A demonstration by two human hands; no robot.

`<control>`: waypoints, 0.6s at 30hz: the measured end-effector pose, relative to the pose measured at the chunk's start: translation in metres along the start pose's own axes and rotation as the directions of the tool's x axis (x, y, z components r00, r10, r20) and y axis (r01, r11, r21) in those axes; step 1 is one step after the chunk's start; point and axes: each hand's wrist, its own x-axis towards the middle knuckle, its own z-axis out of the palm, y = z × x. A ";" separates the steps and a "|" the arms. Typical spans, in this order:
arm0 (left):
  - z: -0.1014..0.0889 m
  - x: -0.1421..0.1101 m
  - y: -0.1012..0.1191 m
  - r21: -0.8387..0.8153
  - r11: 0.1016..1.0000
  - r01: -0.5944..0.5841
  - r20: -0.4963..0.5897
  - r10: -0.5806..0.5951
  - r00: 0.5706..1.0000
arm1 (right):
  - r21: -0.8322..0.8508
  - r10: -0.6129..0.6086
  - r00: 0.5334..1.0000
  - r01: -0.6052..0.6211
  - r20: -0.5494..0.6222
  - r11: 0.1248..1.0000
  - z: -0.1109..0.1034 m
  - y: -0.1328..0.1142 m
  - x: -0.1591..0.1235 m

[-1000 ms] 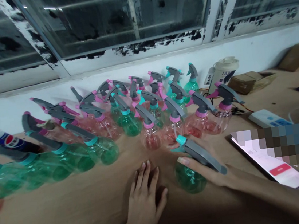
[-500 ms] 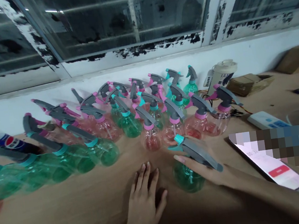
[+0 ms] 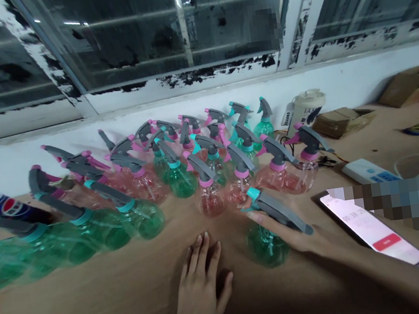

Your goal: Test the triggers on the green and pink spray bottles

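My left hand (image 3: 201,292) lies flat on the tabletop, palm down with its fingers stretched out and holding nothing. My right hand (image 3: 300,243) is wrapped round the neck of a green spray bottle (image 3: 268,250) with a grey and turquoise trigger head. Its thumb lies just below the nozzle; the other fingers are hidden behind the bottle. The bottle appears upright on the table. Just beyond it stand pink spray bottles with grey and pink heads, the nearest being one pink bottle (image 3: 211,200). To the left runs a row of green spray bottles (image 3: 146,219).
More spray bottles crowd against the white wall below the window. At left lies a cola bottle (image 3: 15,209). On the right are a lit phone (image 3: 372,223), a power strip (image 3: 368,171), a coffee cup (image 3: 305,108) and a cardboard box (image 3: 340,122) with wires nearby.
The view has shifted slightly, moving the background a little down and left. My right hand keeps its hold on the green spray bottle, and my left hand stays flat on the table.
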 end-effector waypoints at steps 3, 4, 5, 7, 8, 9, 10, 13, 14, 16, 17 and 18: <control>0.000 0.000 0.000 0.006 1.000 -0.003 0.009 0.003 1.000 | -0.036 -0.011 1.000 0.010 -0.022 0.999 -0.002 0.001 0.000; 0.000 0.000 0.000 0.004 1.000 -0.006 0.008 0.006 1.000 | -0.048 -0.018 0.999 0.016 -0.028 0.999 -0.002 0.001 0.000; 0.001 0.000 -0.001 0.003 1.000 -0.008 0.004 0.008 1.000 | -0.056 -0.028 0.999 0.026 -0.031 0.998 -0.001 0.001 0.000; 0.003 -0.001 -0.001 0.006 1.000 -0.012 -0.015 0.013 1.000 | -0.067 -0.050 0.998 0.047 -0.037 0.997 0.000 0.001 0.000; 0.004 -0.001 -0.002 0.008 1.000 -0.013 -0.024 0.013 1.000 | -0.071 -0.064 0.997 0.061 -0.033 0.996 0.000 0.000 0.000; 0.005 -0.001 -0.002 0.010 1.000 -0.013 -0.033 0.013 0.999 | -0.073 -0.077 0.997 0.075 -0.029 0.995 0.000 0.000 0.000; 0.006 -0.001 -0.002 0.011 1.000 -0.010 -0.039 0.010 0.999 | -0.072 -0.089 0.996 0.088 -0.016 0.993 0.000 -0.001 0.000; 0.007 -0.001 -0.002 0.008 1.000 -0.006 -0.051 0.007 0.999 | -0.071 -0.090 0.996 0.092 0.019 0.993 -0.002 -0.005 0.002; 0.007 -0.001 -0.002 0.007 1.000 -0.006 -0.051 0.007 0.999 | -0.077 -0.069 0.997 0.071 0.034 0.994 -0.003 -0.007 0.003; 0.007 -0.002 -0.002 0.008 1.000 -0.010 -0.048 0.010 0.999 | -0.088 -0.025 0.998 0.029 0.052 0.996 -0.004 -0.009 0.003; 0.006 -0.002 -0.002 0.007 1.000 -0.011 -0.048 0.012 0.999 | -0.090 -0.009 0.998 0.015 0.062 0.996 -0.004 -0.009 0.003; 0.006 -0.002 -0.002 0.004 1.000 -0.009 -0.044 0.009 0.999 | -0.088 -0.006 0.998 0.012 0.062 0.996 -0.004 -0.010 0.003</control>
